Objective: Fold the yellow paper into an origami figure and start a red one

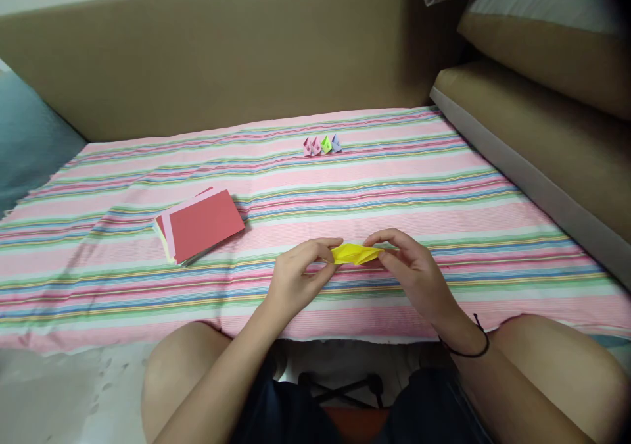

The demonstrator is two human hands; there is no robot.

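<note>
A folded yellow paper [355, 253] is held just above the striped cloth [444, 187]. My left hand [300, 279] pinches its left end between thumb and fingers. My right hand [414, 270] pinches its right end, with a black band on that wrist. Both hands are closed on the paper. A stack of coloured paper sheets [200, 225], red on top, lies to the left of my left hand. Several small folded paper boats [322, 145] in pink, green and lilac stand in a row farther back.
The cloth covers a low bed surface, with a tan padded headboard [221, 56] behind and tan cushions [542, 135] at the right. My bare knees [182, 371] sit at the near edge of the cloth.
</note>
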